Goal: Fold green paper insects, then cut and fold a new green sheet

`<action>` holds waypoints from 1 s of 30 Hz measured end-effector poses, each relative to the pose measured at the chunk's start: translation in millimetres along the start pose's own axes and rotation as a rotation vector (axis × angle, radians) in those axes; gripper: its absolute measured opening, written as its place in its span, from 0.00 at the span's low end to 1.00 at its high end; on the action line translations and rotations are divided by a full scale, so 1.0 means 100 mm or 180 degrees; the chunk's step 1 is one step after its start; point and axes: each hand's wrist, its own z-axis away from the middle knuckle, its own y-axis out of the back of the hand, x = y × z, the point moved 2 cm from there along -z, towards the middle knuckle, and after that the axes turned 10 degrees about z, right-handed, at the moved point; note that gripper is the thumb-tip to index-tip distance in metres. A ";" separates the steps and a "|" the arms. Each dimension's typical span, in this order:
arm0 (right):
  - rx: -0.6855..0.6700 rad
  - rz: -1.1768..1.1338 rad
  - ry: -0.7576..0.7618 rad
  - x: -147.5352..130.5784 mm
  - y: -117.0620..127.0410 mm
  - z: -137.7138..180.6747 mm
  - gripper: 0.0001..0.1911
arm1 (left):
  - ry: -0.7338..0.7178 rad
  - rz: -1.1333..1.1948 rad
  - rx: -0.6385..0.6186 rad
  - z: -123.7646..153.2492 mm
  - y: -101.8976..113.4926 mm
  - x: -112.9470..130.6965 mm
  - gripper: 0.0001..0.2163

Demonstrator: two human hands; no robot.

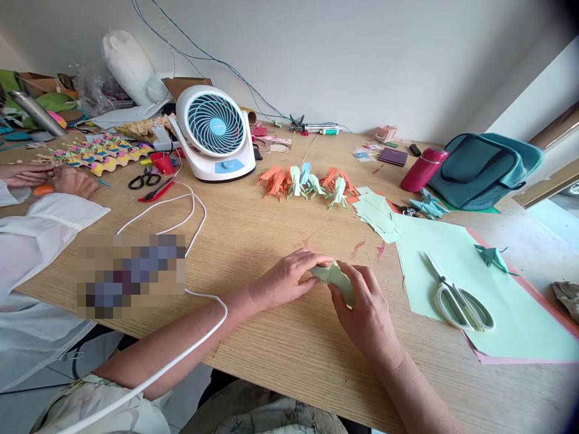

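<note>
A small piece of folded light green paper [337, 279] is held between my two hands, just above the wooden table. My left hand [292, 277] pinches its left end between thumb and fingers. My right hand [366, 307] grips the right side, fingers curled over it and thumb below, hiding part of the folds. Beyond my hands stands a row of folded paper figures in orange, pale green and light blue, among them an orange paper figure [272, 181] and a pale green paper figure [338, 191]. Cut green paper pieces [374, 212] lie to their right.
White-handled scissors [464, 304] rest on large green sheets [434, 241] at the right. A white fan [217, 132] stands at the back. A white cable [199, 211] crosses the table and my left arm. Another person's hands [67, 181] are at the far left. A pink bottle [424, 170] stands beside a teal bag [479, 172].
</note>
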 end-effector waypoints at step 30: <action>-0.0090 -0.0697 -0.0267 0.03 0.01 -0.02 0.15 | 0.0044 -0.0605 -0.0046 0.00 0.14 0.04 0.26</action>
